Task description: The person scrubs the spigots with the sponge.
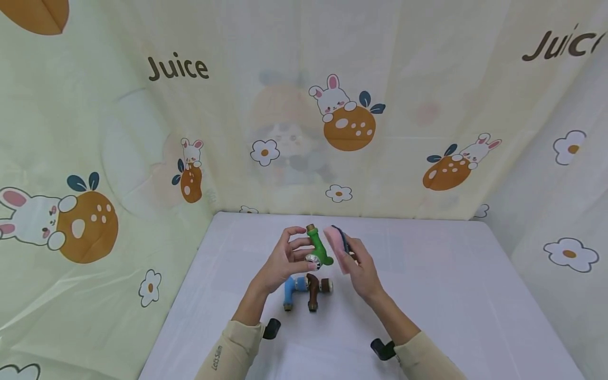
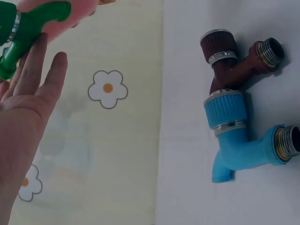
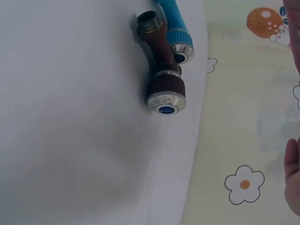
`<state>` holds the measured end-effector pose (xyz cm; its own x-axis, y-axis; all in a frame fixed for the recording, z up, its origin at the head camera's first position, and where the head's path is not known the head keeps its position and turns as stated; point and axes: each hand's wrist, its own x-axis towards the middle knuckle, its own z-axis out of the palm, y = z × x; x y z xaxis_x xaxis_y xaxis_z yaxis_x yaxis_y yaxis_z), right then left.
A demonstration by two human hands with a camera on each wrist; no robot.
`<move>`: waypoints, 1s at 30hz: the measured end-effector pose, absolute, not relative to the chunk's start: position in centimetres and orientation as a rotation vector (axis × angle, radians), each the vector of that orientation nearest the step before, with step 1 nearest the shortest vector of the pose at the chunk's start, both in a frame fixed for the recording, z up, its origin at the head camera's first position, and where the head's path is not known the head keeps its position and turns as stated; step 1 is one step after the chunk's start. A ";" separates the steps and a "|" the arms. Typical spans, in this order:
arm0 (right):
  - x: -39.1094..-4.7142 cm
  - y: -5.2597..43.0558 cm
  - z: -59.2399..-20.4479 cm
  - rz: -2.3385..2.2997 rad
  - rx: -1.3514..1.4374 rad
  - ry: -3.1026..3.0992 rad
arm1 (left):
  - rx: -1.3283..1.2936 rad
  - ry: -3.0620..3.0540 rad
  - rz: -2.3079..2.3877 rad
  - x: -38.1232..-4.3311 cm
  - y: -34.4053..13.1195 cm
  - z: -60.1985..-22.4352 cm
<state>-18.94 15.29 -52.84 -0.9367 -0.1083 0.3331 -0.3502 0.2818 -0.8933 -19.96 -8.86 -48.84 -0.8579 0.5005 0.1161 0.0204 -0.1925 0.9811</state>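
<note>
My left hand (image 1: pixel 280 264) grips a green tap (image 1: pixel 317 244) by its round end, with the threaded brass end pointing up. My right hand (image 1: pixel 364 270) holds a pink sponge (image 1: pixel 335 249) with a dark backing, close to the tap's right side. In the left wrist view the green tap (image 2: pixel 35 28) overlaps the pink sponge (image 2: pixel 77 16) above the fingers. On the table below lie a blue tap (image 1: pixel 288 291) and a brown tap (image 1: pixel 312 291), side by side. Only part of the right hand (image 3: pixel 293 183) shows in the right wrist view, and the sponge is out of sight there.
The white table (image 1: pixel 442 295) spreads around both hands. Behind it and along both sides hang printed curtains (image 1: pixel 294 179) with rabbits and flowers. Dark wrist-worn devices (image 1: pixel 272 329) sit by the cuffs of the beige sleeves (image 1: pixel 233 348).
</note>
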 end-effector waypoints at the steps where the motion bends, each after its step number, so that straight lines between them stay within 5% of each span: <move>1: -18.9 15.2 -52.7 1.688 0.466 -2.323 | 0.605 1.762 2.128 -20.0 -8.9 -48.8; 8: -18.2 14.0 -52.0 1.580 0.637 -2.270 | 0.658 1.797 2.147 -20.0 -8.7 -48.8; 30: -18.4 13.4 -52.4 1.342 0.506 -2.157 | 0.721 2.191 1.867 -19.9 -8.4 -47.9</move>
<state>-18.37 13.43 -52.45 -0.7813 -0.0301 0.6234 -0.5725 0.4322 -0.6967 -19.91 -8.35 -47.94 -0.8676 0.4653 0.1754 0.2471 0.0973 0.9641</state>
